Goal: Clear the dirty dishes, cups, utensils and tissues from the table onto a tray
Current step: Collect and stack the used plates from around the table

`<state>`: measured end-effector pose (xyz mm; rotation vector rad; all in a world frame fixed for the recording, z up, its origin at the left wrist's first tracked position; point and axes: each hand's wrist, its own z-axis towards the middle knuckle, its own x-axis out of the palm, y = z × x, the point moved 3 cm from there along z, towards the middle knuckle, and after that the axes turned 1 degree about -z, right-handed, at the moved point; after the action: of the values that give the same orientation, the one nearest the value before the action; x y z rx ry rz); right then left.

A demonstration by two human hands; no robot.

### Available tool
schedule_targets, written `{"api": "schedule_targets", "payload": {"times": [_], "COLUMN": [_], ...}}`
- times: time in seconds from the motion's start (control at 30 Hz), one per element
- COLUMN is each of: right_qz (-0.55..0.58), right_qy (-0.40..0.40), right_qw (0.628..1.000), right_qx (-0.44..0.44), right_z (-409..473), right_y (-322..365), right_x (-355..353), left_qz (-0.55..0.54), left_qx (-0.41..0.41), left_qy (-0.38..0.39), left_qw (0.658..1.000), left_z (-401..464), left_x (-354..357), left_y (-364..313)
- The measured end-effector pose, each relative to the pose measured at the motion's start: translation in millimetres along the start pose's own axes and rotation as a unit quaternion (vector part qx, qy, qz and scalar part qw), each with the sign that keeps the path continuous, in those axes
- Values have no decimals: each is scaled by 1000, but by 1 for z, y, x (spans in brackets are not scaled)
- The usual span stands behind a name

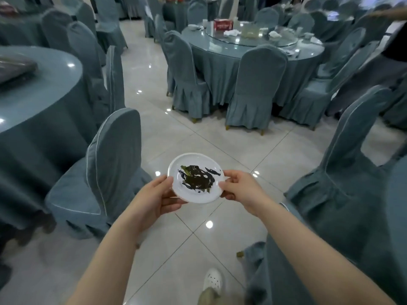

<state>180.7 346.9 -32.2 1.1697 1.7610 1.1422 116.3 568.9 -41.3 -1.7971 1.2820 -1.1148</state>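
White perforated shoe [212,280]: on the tiled floor [176,133] at the bottom edge of the view, pale trouser leg just below it.

Left hand [154,200]: fingers curled beneath the plate's left rim, thumb laid over the top of that rim; grips the plate.

Right hand [240,190]: thumb on top of the right rim, fingers curled underneath; grips the plate.

Small white plate [196,179]: the task's item, held in the air over the floor between both hands, roughly level. Dark green leafy leftovers [197,178] smeared across its middle.

Chair, slate-blue cover [105,172]: left of the plate, back edge turned towards the camera.

Chair, same cover [348,172]: right of the plate, partly cut off by the right edge of the view.

Round table, blue cloth [37,102]: far left; a dark folded bundle [15,70] lies on its top near the left edge of the view.

Round table with glass turntable [251,40]: farther back, ringed by covered chairs. On it: a red box [222,24], crumpled white tissues [232,32], small white dishes; details blurred.

Further tables and chairs: behind, indistinct.
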Motion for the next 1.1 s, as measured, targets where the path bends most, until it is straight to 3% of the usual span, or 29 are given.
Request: {"api": "schedule_targets", "payload": {"times": [0.2, 0.4, 0.6, 0.77, 0.9, 1.1], "right_qz": [24, 123, 189, 229, 270, 320], "right_qy": [-24, -101, -190, -324, -447, -559], "right_qw": [999, 987, 963, 918, 853, 764], "right_qx": [-7, 27, 28, 17, 11, 16], "right_z": [83, 137, 179, 188, 172, 123], "right_y": [29, 35, 33, 33, 30, 5], "right_x": [-68, -146, -222, -279, -319, -363], "left_qz": [12, -8, 31, 45, 70, 85], "left_qx": [21, 22, 27, 9, -11, -70], "left_qy": [17, 30, 124, 241, 331, 407], "left_qw": [1000, 999, 991, 969, 941, 907], "left_z": [101, 190, 302, 385, 434, 465], "left_x": [46, 90, 151, 222, 295, 397], "left_y": [-38, -62, -98, -133, -153, -138]}}
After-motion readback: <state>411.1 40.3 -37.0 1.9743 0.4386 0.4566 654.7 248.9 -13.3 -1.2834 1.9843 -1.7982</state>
